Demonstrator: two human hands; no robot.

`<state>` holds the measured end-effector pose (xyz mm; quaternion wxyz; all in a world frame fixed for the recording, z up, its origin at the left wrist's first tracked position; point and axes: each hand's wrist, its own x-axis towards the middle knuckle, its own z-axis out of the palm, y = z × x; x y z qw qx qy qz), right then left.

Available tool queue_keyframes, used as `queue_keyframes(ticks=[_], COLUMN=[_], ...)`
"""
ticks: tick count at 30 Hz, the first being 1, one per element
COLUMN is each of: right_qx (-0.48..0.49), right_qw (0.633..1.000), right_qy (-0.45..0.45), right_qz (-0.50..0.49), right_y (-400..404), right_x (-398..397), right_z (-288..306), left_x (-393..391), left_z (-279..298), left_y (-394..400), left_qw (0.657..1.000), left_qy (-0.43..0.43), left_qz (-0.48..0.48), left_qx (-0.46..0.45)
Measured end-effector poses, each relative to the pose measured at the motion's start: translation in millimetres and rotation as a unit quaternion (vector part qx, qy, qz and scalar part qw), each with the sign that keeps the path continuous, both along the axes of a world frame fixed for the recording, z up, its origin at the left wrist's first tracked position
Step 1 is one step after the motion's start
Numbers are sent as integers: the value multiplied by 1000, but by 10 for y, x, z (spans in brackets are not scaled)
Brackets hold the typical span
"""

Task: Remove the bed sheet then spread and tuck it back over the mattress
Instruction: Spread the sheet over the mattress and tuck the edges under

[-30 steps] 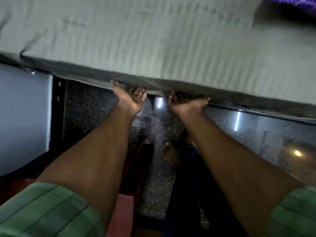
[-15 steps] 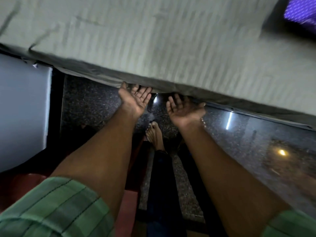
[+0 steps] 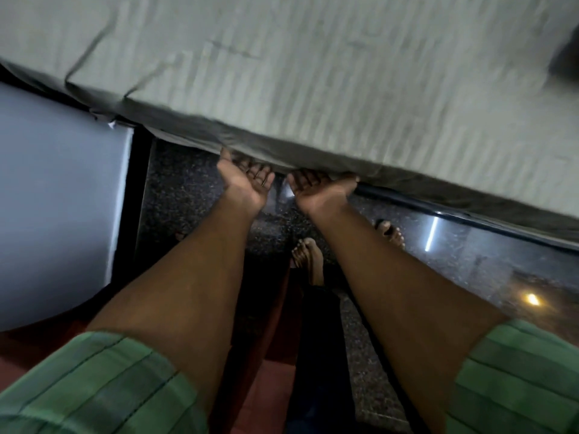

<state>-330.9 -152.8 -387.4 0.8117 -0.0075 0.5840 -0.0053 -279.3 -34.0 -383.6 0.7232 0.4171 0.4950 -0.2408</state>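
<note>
Reaching under the near edge of the bed, both palms face up. The left hand (image 3: 247, 180) and right hand (image 3: 316, 187) sit side by side, fingertips slipped beneath the grey-green bed sheet (image 3: 313, 89) where it wraps the side of the mattress (image 3: 250, 142). Half a second ago both hands were lower, clear of the fabric with fingers spread; now they've come up so the fingers vanish under the sheet's hem. Fingers look fairly straight, pushing rather than gripping, but the tips are hidden, so hard to say for sure. The sheet itself lies spread across the top of the mattress, a few creases near the left corner. Bare feet (image 3: 308, 258) have shifted on the speckled dark floor (image 3: 188, 189) too. A pale panel (image 3: 56, 198) stands off to the left, green striped sleeves (image 3: 94, 383) at the bottom.
</note>
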Motion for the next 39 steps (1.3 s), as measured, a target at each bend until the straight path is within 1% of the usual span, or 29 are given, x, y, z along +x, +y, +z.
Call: queue_keyframes(ticks=[3, 5, 8, 10, 12, 15, 17, 19, 21, 22, 23, 24, 25, 27, 28, 30, 32, 34, 36, 39], right_qx=[6, 5, 0, 3, 9, 5, -14, -17, -8, -21, -44, -67, -81, -84, -71, -36, -30, -28, -23, -7], right_qw=[1000, 999, 995, 992, 987, 983, 989, 994, 999, 1000, 998, 993, 988, 980, 979, 977, 973, 978, 989, 997], right_qy=[-3, 2, 46, 51, 46, 47, 29, 25, -3, -2, 10, 30, 51, 83, 87, 61, 28, 11, 4, 10], right_qz=[-29, -53, -85, -116, -153, -177, -147, -102, -44, -2, 45, 90, 122, 161, 173, 202, 228, 206, 149, 80], right_y=[86, 122, 181, 168, 168, 211, 167, 117, 125, 151, 191, 241, 289, 464, 537, 717, 910, 1075, 1179, 1292], right_x=[45, 102, 240, 327, 437, 481, 443, 356, 280, 221, 146, 67, -26, -91, -76, 59, 295, 512, 666, 794], right_z=[-15, -5, 6, 36, 77, -13, -149, -241, -217, -171, -121, -89, -82, -39, -50, -43, -21, -46, -48, -36], left_x=[113, 120, 131, 154, 210, 333, 405, 406, 380, 349, 315, 297, 278, 304, 304, 350, 450, 531, 583, 663], left_z=[-17, -35, -39, 6, 2, 12, -26, -91, -152, -169, -172, -161, -154, -92, -93, -72, -89, -142, -179, -241], left_y=[65, 66, 50, 14, -18, -43, -39, 60, 246, 362, 478, 580, 656, 829, 859, 915, 964, 1037, 1113, 1221], left_qw=[1000, 1000, 998, 996, 997, 995, 994, 997, 1000, 997, 989, 981, 978, 980, 982, 987, 993, 998, 1000, 1000], left_qy=[-11, -9, -9, -7, -14, -16, -9, -4, 4, 13, 24, 30, 35, 48, 51, 50, 34, 14, -1, -4], left_qz=[19, 13, 5, 11, 39, 103, 105, 73, -16, -78, -140, -177, -186, -163, -148, -114, -66, -27, -1, 11], left_qx=[-2, 13, 68, 91, 71, 0, -32, -33, -13, 19, 52, 74, 86, 100, 102, 101, 88, 60, 29, 23])
